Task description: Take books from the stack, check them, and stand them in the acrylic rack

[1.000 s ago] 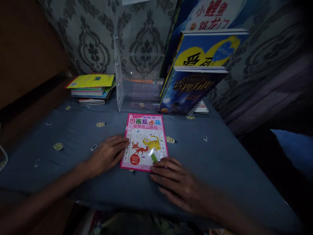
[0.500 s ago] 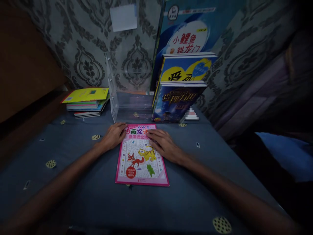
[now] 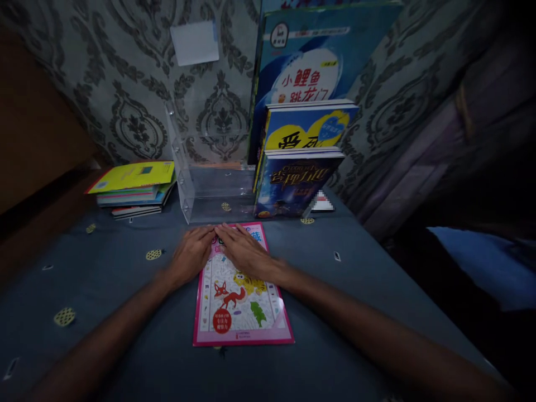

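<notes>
While both forearms reach in from the near edge, the left hand [image 3: 192, 254] and the right hand [image 3: 245, 251] lie palm down at the far end of the pink book [image 3: 238, 304], fingertips nearly meeting at its top edge. Fingers of each hand are extended and flat, pressing on the cover and grasping nothing. The left hand straddles the book's far left corner, partly on the blue cloth [image 3: 355, 290]; the right hand covers the title strip.

The book lies flat on the cloth, near the middle of the table, just short of the clear stand [image 3: 196, 184]. Upright books [image 3: 299, 178] lean to the right of the stand, and a flat stack [image 3: 132, 187] sits to the far left.

Compared with half a second ago, the right hand has slid left along the top edge, so the gap between the hands has closed. One second ago both hands were at the book's near end. The book itself has not turned.
</notes>
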`<state>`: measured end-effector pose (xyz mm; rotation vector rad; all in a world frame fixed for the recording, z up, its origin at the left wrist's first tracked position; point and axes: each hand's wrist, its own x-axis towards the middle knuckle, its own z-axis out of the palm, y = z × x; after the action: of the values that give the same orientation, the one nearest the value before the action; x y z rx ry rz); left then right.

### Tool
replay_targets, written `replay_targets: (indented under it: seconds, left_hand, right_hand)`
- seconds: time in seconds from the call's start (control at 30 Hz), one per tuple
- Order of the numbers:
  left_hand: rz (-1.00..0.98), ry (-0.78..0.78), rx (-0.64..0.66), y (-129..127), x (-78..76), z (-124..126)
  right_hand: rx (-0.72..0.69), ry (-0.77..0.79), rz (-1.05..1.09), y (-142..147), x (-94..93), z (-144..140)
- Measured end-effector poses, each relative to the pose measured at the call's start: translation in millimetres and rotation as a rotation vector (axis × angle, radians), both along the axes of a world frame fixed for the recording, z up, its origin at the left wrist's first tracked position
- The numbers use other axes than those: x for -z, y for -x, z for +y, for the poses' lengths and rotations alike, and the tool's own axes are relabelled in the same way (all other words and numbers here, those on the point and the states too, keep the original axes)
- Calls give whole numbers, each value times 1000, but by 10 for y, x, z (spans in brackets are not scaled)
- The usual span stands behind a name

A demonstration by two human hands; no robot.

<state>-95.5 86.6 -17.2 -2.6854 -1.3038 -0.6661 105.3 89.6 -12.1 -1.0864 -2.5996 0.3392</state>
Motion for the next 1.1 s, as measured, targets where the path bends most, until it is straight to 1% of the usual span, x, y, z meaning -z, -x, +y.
replay_targets:
  seconds: [0.13,0.27,0.4,0.5,0.73,0.83,0.93,1.1]
  left_hand:
    - [-6,32,-11,-3,-2,-9]
    - [-2,40,-11,-7,-14,-16]
    - [11,26,-19,-5,-17,-21]
    - [27,20,-24,-1,-18,-23]
    - [-5,52,-8,21,-41,-2]
    - [-34,63,49,43,-64,31]
    - [-43,70,82,57,-93,76]
    - [-1,107,66,23,-131,130]
  right_hand:
    - [45,5,-12,-160,-25,-44]
    - [82,-12,-11,-425,-46,-86]
    - [151,-51,59,-717,17,-75]
    - [149,-42,127,-848,83,-48]
    - [165,36,304,-920,123,38]
    - [172,58,372,-965,121,72]
    - [172,86,409,-991,113,87]
    - [176,115,424,-978,93,75]
